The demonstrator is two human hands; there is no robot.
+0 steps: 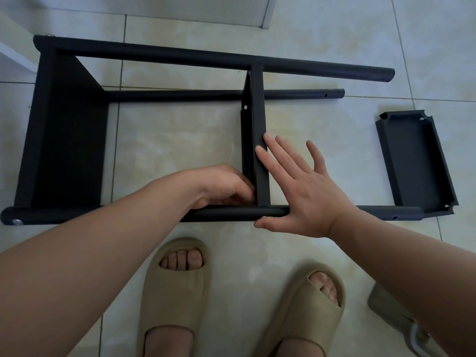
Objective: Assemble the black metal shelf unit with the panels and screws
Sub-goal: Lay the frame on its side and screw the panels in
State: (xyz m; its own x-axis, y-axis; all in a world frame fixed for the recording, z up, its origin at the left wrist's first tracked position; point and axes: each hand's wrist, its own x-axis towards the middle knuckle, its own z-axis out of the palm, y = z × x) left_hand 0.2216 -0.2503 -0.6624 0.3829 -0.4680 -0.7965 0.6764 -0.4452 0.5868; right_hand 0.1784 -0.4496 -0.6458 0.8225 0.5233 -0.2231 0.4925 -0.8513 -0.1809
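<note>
Down on the tiled floor (180,140), the black shelf unit (41,130) lies on its side in front of our feet. Its end panel (69,150) is fixed at the left, and a screw (16,222) shows at that end of the near tube (226,213).

We are working on the middle panel (258,112). It stands across the frame, between the far tube (180,56) and the near tube. Our left hand (221,185) is tucked into the corner where this panel meets the near tube. Its fingers are curled up tight there. We cannot tell if they pinch something small or just push on the panel's edge.

Our right hand (306,199) is flat, with its fingers spread apart. Two fingertips (260,150) touch the panel's side. The thumb lies just below the tube, beside a small screw head (263,216).

We think this is the step of joining the middle panel to the near tube. Next, that screw likely needs turning until it is snug, while we hold the panel straight.

After that comes the loose panel (414,161). It lies on the floor at the right, by the near tube's end. An empty hole (395,217) in the tube waits close to it.
</note>
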